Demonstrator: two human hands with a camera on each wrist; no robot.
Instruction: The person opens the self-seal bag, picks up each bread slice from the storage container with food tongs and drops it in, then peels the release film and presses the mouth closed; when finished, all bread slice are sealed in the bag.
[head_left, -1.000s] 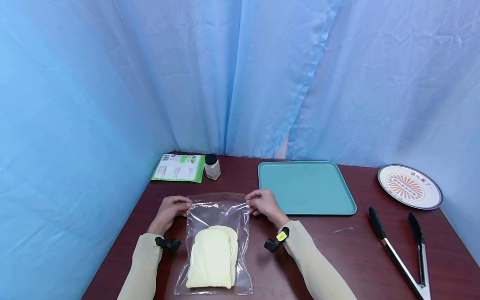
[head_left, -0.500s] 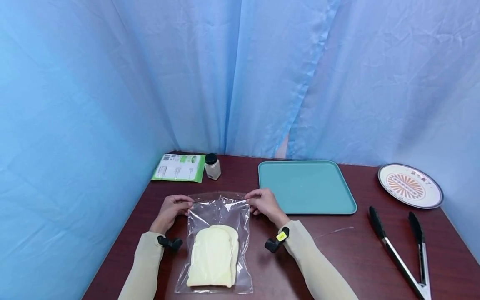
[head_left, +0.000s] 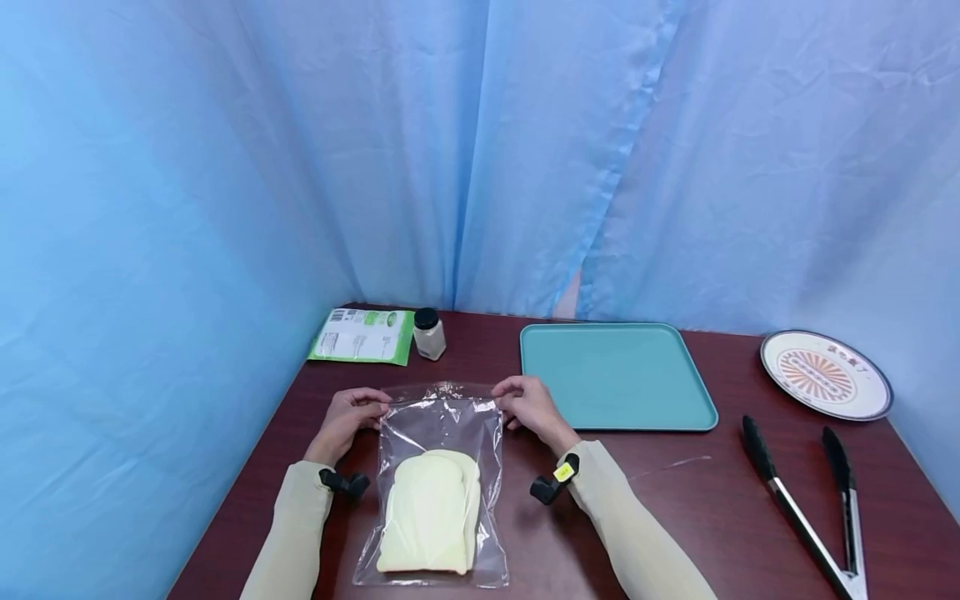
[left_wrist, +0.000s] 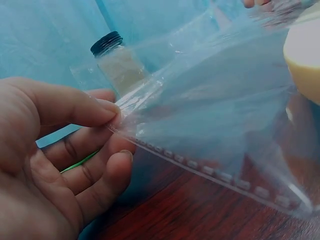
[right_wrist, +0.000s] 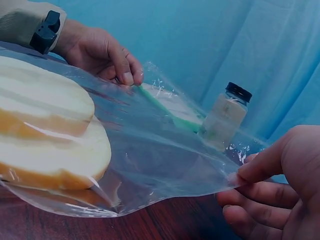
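Observation:
Two overlapping slices of bread [head_left: 427, 512] lie inside a clear plastic bag [head_left: 442, 425] at the front of the table. My left hand [head_left: 349, 423] pinches the bag's upper left edge between thumb and forefinger. At the opposite upper corner my right hand [head_left: 531, 408] pinches the film in the same way. Between them the mouth side of the bag is stretched wide, with a loose strip above the hands. In the left wrist view the side seam [left_wrist: 215, 172] runs away from the left fingertips. Brown crusts show on the bread slices [right_wrist: 55, 135] in the right wrist view.
Behind the left hand lie a green and white packet [head_left: 362, 336] and a black-capped jar [head_left: 430, 335]. A teal tray [head_left: 618, 375] is beyond the right hand. At the right are a patterned plate [head_left: 825, 375] and black-tipped tongs [head_left: 806, 517]. Blue curtains surround the table.
The whole head view has shifted very slightly. Both hands keep their pinch on the bag, and the bread stays inside it; the film near the mouth looks a little tauter.

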